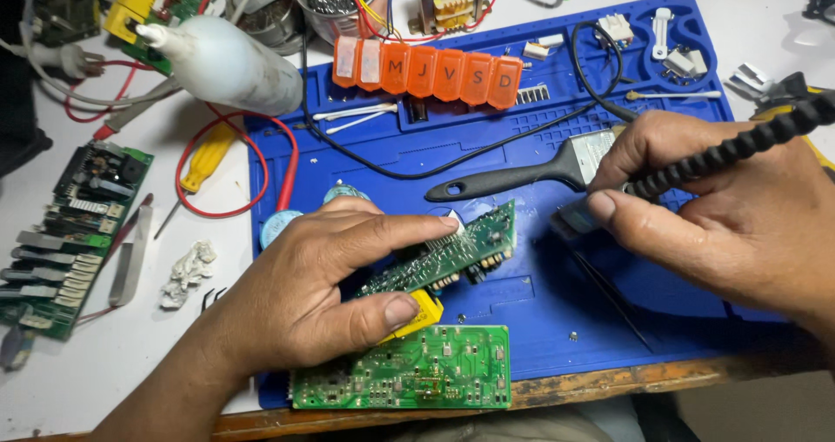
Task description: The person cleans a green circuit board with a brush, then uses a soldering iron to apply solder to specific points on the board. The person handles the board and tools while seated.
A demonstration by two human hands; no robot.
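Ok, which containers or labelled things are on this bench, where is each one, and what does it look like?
Pill organiser: top of the blue mat, orange translucent row of lidded cells, each lettered.
Squeeze bottle: upper left, lying tilted, white plastic with a nozzle.
Metal tin: top centre, round, holding small grey bits.
No screens or signs in view.
Left hand holds a green circuit board; right hand holds a black ribbed tool.

Two hands over the blue mat, board tilted up on edge

Left hand [317,290] pinches a green circuit board [452,252] with a yellow part, forefinger on top, thumb below. Right hand [713,207] grips a black ribbed tool handle [739,150], tip near the board's end. A second green board [404,368] lies flat beneath; a black brush [522,174] rests behind on the blue mat [539,129].
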